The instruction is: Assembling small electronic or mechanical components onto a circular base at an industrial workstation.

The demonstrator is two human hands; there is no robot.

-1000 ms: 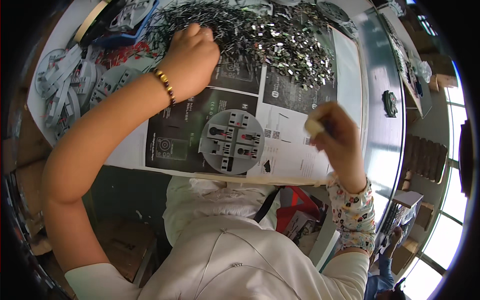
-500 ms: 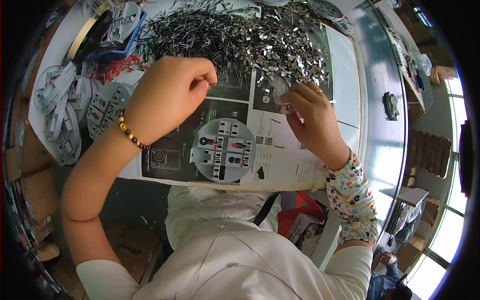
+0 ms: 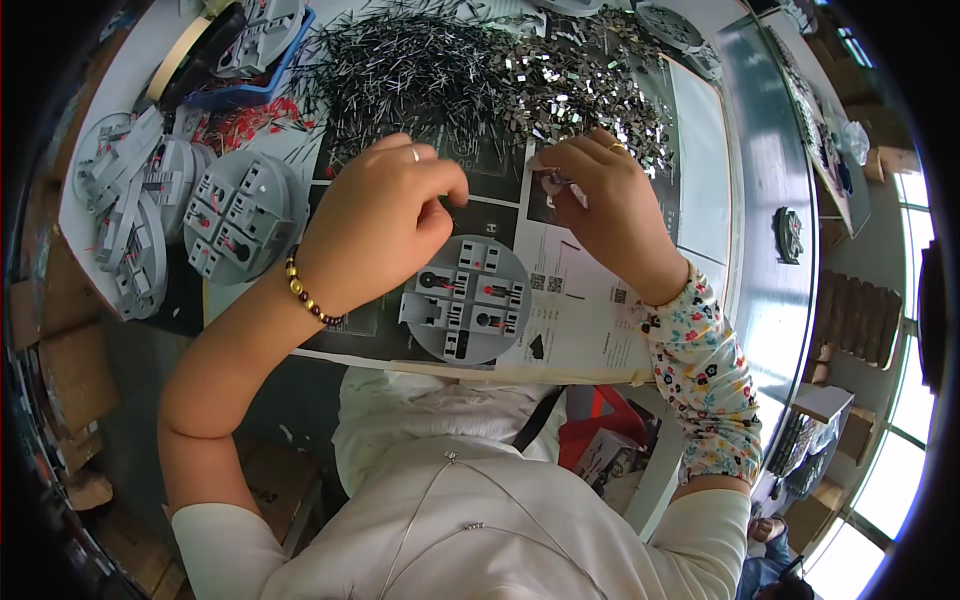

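My left hand (image 3: 380,228) is over the left part of the dark printed sheet, its thumb and fingertips curled together in a pinch; what lies between them, if anything, is too small to make out. Opposite it, my right hand (image 3: 612,215) is also closed, with small shiny pieces (image 3: 553,183) at the thumb and fingers. Below and between the hands, a round grey plastic base (image 3: 478,330) lies on the sheet, fitted with white blocks, black parts and short red bits. Beyond the hands are a heap of thin black pins (image 3: 410,75) and a heap of small silvery metal pieces (image 3: 590,95).
More round grey bases (image 3: 240,215) are stacked at the left, near loose red pieces (image 3: 262,124). A blue tray (image 3: 245,92) and a tape roll (image 3: 190,50) stand at the far left. A dark part (image 3: 788,235) lies on the surface to the right.
My left hand has come down and to the right, toward the right hand. The right hand has shifted slightly left and up. The two hands are closer together; the base stays lying on the sheet.
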